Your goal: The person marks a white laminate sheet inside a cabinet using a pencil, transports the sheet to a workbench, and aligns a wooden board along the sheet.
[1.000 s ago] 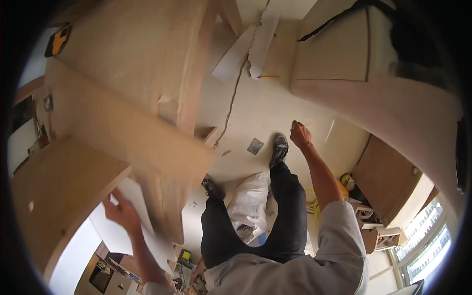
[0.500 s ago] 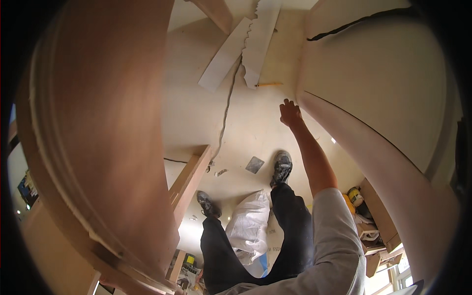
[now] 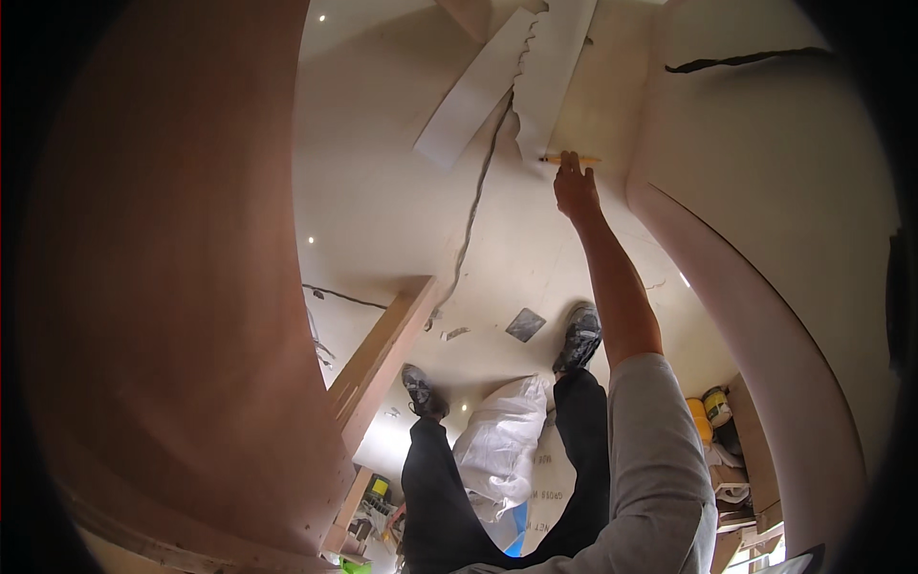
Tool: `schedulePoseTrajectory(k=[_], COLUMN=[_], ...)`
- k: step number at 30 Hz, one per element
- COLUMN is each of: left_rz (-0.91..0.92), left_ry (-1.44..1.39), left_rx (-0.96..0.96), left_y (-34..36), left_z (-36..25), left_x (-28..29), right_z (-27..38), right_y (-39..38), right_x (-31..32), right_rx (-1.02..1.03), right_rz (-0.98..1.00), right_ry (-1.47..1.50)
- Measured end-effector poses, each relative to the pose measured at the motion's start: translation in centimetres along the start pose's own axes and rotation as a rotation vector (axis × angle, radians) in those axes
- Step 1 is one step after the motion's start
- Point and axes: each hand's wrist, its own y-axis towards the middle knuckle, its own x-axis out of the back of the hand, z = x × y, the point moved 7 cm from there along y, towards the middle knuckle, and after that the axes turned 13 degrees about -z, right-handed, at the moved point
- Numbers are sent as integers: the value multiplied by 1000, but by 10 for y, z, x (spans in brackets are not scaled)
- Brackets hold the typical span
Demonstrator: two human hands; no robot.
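Note:
My right hand (image 3: pixel 578 193) reaches forward at the end of my outstretched arm. Its fingers are extended and a little apart, over a thin yellow stick (image 3: pixel 594 160) that looks like a pencil. They seem to touch it, though the fingertips cover its middle. The stick lies flat beside the jagged lower end of a white strip (image 3: pixel 550 86). A second white strip (image 3: pixel 469 100) lies at an angle to its left. My left hand is out of sight.
A large brown curved panel (image 3: pixel 182 268) fills the left side. A wooden beam (image 3: pixel 387 354) slants near my left foot. A dark cord (image 3: pixel 473 215) crosses the pale surface. A grey square plate (image 3: pixel 525 324) and a white sack (image 3: pixel 502 445) lie near my feet.
My right hand has moved forward onto the yellow stick, which still lies beside the jagged strip. The view has shifted, and part of a hand at the lower left has left it.

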Motion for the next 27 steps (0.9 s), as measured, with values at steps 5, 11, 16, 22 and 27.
schedulePoseTrajectory(k=[5, 11, 16, 22, 27], left_rz=[-4, -8, -16, -57, -107], left_ry=[25, 0, -34, -76, -112], left_rx=[-15, -29, -57, -84, -122], left_y=[4, 0, -3, -8, -4], left_z=[-8, -12, -12, -19, -46], left_x=[4, -7, -21, -21, -32], right_z=[17, 10, 21, 35, 21], right_y=[-22, -67, -156, -216, -236], right_x=[-7, -1, 40, 237, 387], right_rx=[-13, -154, -603, -1023, -825], right_rz=[11, -103, -26, 71, -125], right_ry=[11, 337, 1223, 2419, 2575])
